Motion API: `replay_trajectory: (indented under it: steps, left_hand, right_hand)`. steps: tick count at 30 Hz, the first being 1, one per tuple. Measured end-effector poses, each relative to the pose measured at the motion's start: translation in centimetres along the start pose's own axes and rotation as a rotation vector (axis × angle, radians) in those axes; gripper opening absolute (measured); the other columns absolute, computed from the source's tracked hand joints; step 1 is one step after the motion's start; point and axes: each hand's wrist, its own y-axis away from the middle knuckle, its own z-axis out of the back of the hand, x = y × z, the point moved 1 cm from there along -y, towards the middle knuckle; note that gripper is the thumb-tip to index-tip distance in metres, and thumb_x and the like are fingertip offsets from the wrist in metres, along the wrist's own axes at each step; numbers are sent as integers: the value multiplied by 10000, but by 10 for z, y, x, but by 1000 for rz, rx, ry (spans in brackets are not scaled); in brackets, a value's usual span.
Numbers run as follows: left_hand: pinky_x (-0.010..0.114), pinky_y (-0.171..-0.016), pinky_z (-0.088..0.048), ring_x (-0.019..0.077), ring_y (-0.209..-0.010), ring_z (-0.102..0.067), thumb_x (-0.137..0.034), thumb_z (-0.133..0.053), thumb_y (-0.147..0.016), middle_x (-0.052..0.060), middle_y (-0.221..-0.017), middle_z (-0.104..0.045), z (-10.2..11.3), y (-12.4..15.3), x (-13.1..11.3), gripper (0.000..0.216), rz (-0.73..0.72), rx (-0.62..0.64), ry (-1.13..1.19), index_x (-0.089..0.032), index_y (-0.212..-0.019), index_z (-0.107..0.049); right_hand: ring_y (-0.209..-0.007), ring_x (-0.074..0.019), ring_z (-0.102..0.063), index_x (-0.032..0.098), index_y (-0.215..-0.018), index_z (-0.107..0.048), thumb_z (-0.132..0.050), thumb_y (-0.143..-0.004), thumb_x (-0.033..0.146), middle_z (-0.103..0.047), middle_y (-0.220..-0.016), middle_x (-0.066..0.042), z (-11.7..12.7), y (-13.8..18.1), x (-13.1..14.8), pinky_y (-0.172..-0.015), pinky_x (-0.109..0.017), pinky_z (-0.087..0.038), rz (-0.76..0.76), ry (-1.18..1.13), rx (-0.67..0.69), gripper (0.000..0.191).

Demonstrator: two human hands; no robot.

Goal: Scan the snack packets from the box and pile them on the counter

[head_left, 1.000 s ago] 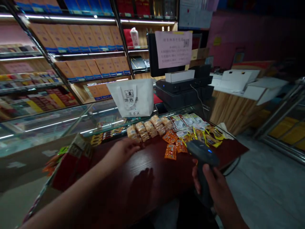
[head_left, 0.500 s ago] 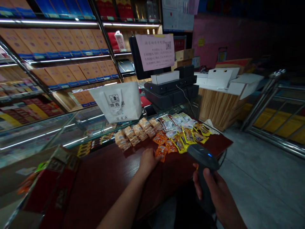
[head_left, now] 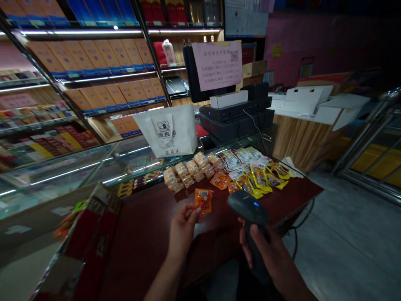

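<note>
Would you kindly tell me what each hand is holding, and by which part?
Left hand: small orange plastic packet, by its lower-left corner. Right hand: dark grey barcode scanner, by its handle.

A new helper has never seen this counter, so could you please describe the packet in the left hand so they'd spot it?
Find the big white bag, then the dark red-brown table nearer the viewer. Over it, the left hand holds a small orange packet. Unlike the other orange packets, which lie beside the yellow packets, this one is held apart from them.
</note>
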Motion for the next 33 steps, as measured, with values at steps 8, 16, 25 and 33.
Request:
replay_trajectory:
  steps: [8,16,25,33]
  left_hand:
    - [227,-650,-540,149,-658,-707,-395,-781,-751,33,-717,-760,29,19,-20,290,-68,-147,32,-166,-859,-639]
    - [236,-647,-545,159,-654,-706,-391,-765,-772,32,-712,-760,45,24,-22,250,-129,-209,-41,-175,-844,-661]
    - [276,-663,-571,197,-675,-729,-429,-751,-776,32,-707,-759,54,24,-21,254,-155,-242,-92,-196,-836,-669]
    - [286,-681,-570,198,-674,-727,-413,-741,-775,36,-727,-763,60,24,-24,240,-127,-248,-67,-195,-825,-653]
  right_hand:
    - [-444,-100,-478,165,-802,-624,-565,-912,686,-530,-536,24,-46,12,-5,-458,-220,-394,-12,95,313,536]
    - [-433,-99,-467,159,-796,-625,-549,-905,708,-525,-523,23,-63,9,5,-449,-220,-387,-25,113,351,565]
    - [-428,-98,-460,168,-736,-645,-618,-822,762,-531,-512,16,-79,14,18,-454,-231,-389,-57,132,225,601]
    - [-425,-130,-453,208,-688,-651,-609,-795,794,-523,-485,8,-87,12,17,-451,-265,-407,-70,174,212,597]
